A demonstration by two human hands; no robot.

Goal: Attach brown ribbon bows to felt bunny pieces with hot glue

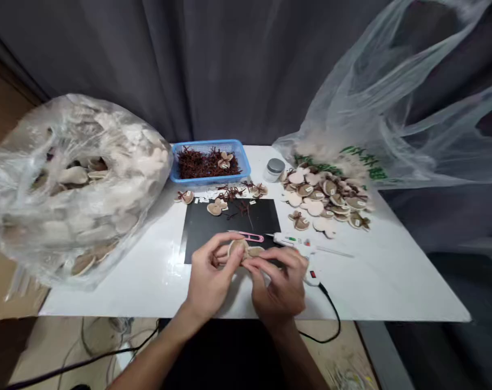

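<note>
Between my two hands, above the near edge of a black mat (197, 227), is a small tan fabric piece with rounded lobes and a pale edge (255, 251). My left hand (213, 271) pinches its left lobe with thumb and fingers. The fingertips of my right hand (280, 276) close on its lower right side. Just beyond lies a pink cutter (251, 237). A white glue gun (288, 239) rests behind my right hand, partly hidden by it. Further back on the mat are a similar tan piece (216, 207) and dark red bows (242, 207).
At left bulges a clear plastic bag (119, 216) of fabric pieces. A blue basket (210, 177) holds dark red bows. Near a grey-lidded jar (274, 169), finished-looking pieces (310, 195) pile up before another plastic bag (351, 124). A black cord (335, 319) hangs over the table's front edge.
</note>
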